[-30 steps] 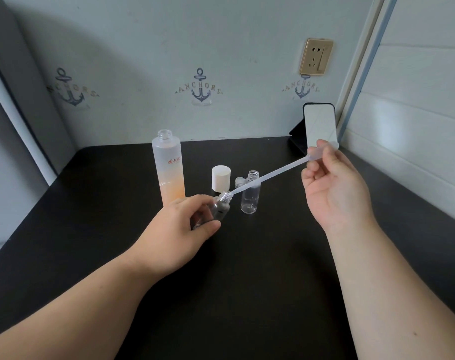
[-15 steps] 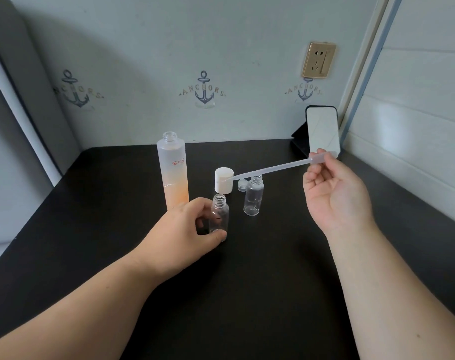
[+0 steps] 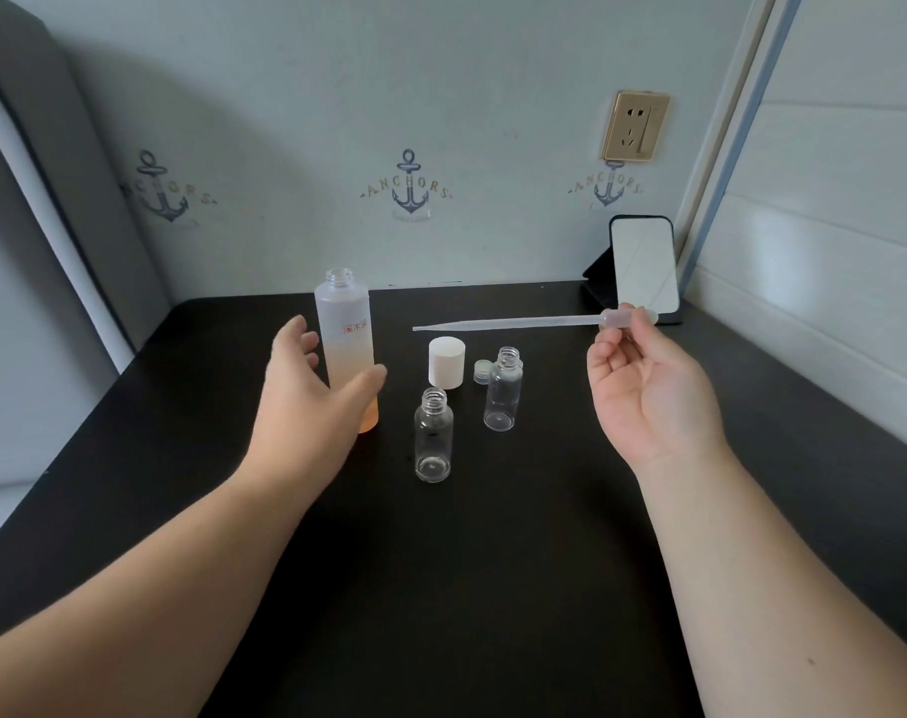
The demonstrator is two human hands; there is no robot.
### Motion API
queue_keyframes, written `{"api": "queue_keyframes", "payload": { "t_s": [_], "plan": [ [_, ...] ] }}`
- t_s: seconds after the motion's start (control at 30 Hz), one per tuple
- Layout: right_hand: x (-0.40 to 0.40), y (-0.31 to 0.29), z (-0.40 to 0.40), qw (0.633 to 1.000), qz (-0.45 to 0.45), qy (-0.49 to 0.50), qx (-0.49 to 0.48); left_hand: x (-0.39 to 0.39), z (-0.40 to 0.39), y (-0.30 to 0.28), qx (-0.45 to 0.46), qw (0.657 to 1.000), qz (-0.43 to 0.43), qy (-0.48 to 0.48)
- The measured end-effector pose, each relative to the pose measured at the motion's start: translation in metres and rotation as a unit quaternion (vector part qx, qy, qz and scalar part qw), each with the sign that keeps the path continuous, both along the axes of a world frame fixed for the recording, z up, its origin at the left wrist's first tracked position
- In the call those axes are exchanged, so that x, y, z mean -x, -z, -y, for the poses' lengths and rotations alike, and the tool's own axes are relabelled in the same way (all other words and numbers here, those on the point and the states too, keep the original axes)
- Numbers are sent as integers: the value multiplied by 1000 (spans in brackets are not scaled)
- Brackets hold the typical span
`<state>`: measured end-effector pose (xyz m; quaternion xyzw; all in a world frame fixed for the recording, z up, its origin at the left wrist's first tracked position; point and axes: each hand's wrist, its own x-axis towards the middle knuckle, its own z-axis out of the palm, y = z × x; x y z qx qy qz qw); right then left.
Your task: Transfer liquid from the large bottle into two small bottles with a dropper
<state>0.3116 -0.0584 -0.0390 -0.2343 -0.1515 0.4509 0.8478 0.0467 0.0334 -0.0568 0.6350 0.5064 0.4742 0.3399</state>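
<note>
The large frosted bottle with orange liquid in its lower half stands uncapped on the black table. My left hand is spread open around its lower part, thumb in front of it and fingers behind; I cannot tell if it touches. Two small clear bottles stand uncapped: the near one and the far one. My right hand pinches the bulb of a translucent dropper, which lies level in the air with its tip pointing left above the caps.
A white cap and a small clear cap sit between the bottles. A phone on a stand leans at the back right corner. Walls close the table at the back and right.
My left hand let go of the near small bottle and moved left to the large bottle. The dropper came out of the small bottle's neck and now lies level, higher up.
</note>
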Motion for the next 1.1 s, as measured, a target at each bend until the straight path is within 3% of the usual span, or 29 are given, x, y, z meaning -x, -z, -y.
{"api": "queue_keyframes", "payload": {
  "t_s": [0.27,0.67,1.1],
  "plan": [
    [3,2,-3,999,52,9,10,-3,-13,17,11,998,-70,4],
    [12,-3,-1,997,71,37,-19,-1,-1,12,-28,995,-47,82],
    [8,-8,2,988,138,60,-21,0,-2,9,-50,994,-75,63]
  ]
}}
